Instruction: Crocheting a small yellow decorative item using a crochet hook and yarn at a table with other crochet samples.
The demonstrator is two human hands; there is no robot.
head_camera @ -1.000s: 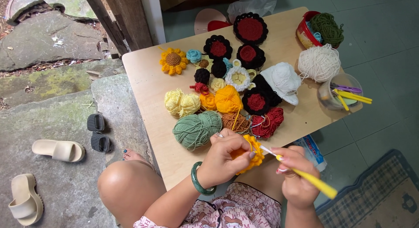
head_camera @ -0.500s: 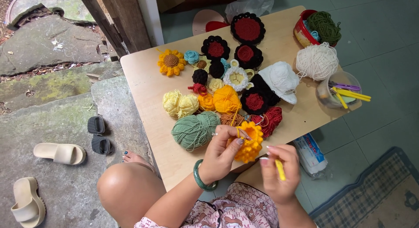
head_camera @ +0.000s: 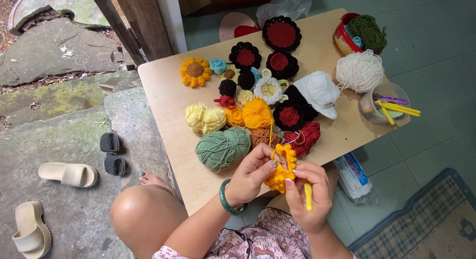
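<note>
Here, low in the frame's centre, the left hand (head_camera: 250, 175) pinches the yellow crochet piece (head_camera: 281, 168) over the worktop (head_camera: 163, 85) edge, while the right hand (head_camera: 308, 193), just below-right, closes around a yellow hook (head_camera: 308, 196), its shaft seemingly pointing up into the piece.

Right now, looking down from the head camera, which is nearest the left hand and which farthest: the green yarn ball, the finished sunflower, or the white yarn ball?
1. The green yarn ball, on the table just beyond the left hand, close by.
2. The finished sunflower, farther up, near the table's far left corner.
3. The white yarn ball, across on the far right side.
</note>
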